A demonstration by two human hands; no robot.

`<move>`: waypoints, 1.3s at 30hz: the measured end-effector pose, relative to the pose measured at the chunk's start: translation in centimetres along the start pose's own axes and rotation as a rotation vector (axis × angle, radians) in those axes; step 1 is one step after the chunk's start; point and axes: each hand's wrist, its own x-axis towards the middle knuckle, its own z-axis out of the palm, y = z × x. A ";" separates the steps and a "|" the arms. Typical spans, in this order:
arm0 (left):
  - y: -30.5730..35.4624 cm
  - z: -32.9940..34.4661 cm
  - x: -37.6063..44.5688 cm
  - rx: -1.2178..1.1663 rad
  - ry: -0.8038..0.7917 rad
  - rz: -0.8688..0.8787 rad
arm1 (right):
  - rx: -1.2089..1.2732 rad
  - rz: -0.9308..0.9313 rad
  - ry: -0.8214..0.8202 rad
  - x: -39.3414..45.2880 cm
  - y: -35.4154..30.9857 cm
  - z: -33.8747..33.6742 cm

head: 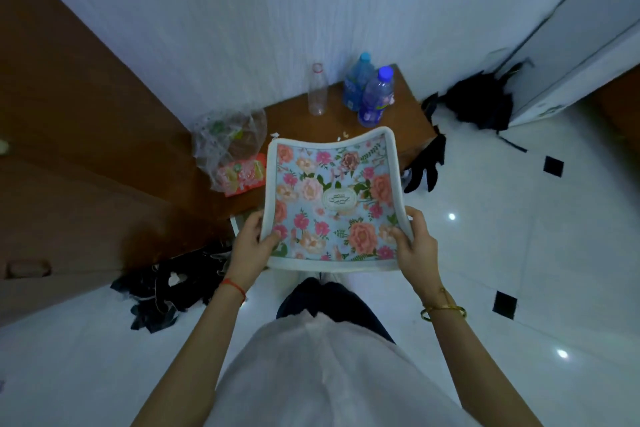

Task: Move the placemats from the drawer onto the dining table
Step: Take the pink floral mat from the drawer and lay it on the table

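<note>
A floral placemat [332, 198] with a white border and a pale blue ground hangs in the air in front of me, slightly bowed. My left hand [251, 246] grips its near left edge, thumb on top. My right hand [414, 246] grips its near right edge the same way. The mat is held above the near end of a low brown wooden surface [291, 118] that stands against the white wall. No drawer is visible.
On the brown surface stand an empty clear bottle [318, 88] and two blue-capped bottles [375, 97], with a plastic bag of snacks [232, 152] to the left. Dark clothes [166, 295] lie on the white tiled floor at left, a black bag [478, 100] at right.
</note>
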 end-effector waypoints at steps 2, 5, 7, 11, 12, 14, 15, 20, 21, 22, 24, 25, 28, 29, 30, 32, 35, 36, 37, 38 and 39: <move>1.9 0.3 0.2 0.032 -0.034 0.063 | 0.020 0.017 0.059 -0.5 -0.7 -1.1; 4.1 1.0 0.7 0.059 -0.104 0.111 | 0.049 0.052 0.138 -1.3 -1.0 -2.4; 5.1 1.5 1.3 0.099 -0.148 0.126 | 0.076 0.084 0.193 -2.0 -0.9 -3.1; 7.3 3.5 2.5 0.162 -0.296 0.166 | 0.101 0.151 0.334 -3.6 -0.4 -4.5; 7.9 4.2 2.8 0.171 -0.340 0.177 | 0.107 0.171 0.370 -4.1 -0.2 -5.0; 9.2 5.7 3.3 0.179 -0.424 0.193 | 0.109 0.210 0.447 -5.0 0.3 -6.0; 9.9 6.7 3.6 0.195 -0.468 0.201 | 0.121 0.236 0.487 -5.6 0.6 -6.6; 13.3 14.0 3.9 0.297 -0.684 0.298 | 0.186 0.360 0.695 -8.9 2.8 -10.0; 14.0 15.8 3.6 0.318 -0.725 0.311 | 0.199 0.388 0.732 -9.5 3.4 -10.7; 14.4 17.8 3.4 0.335 -0.767 0.322 | 0.210 0.415 0.770 -10.1 4.2 -11.4; 15.1 22.1 2.8 0.371 -0.854 0.344 | 0.217 0.465 0.851 -11.6 6.0 -13.1; 15.3 24.3 2.4 0.386 -0.894 0.350 | 0.220 0.484 0.889 -12.4 6.8 -14.1; 15.7 31.5 0.3 0.442 -0.993 0.385 | 0.232 0.551 0.986 -14.8 9.8 -17.5; 16.0 34.4 -0.8 0.448 -1.027 0.399 | 0.236 0.571 1.016 -15.8 10.8 -19.2; 16.3 37.2 -2.0 0.454 -1.061 0.408 | 0.238 0.592 1.047 -16.8 11.9 -20.8; 16.9 43.0 -4.5 0.470 -1.134 0.446 | 0.251 0.628 1.118 -18.6 14.0 -24.4; 17.4 51.9 -8.5 0.498 -1.250 0.519 | 0.256 0.678 1.229 -21.6 17.5 -30.0; 17.4 54.5 -9.8 0.501 -1.280 0.536 | 0.251 0.692 1.263 -22.5 18.6 -31.7; 17.5 57.0 -11.0 0.509 -1.307 0.546 | 0.253 0.706 1.292 -23.2 19.7 -33.1; 17.6 59.3 -12.2 0.524 -1.337 0.551 | 0.264 0.725 1.320 -23.9 20.6 -34.2; 17.5 61.4 -13.3 0.537 -1.369 0.550 | 0.272 0.745 1.347 -24.7 21.5 -35.2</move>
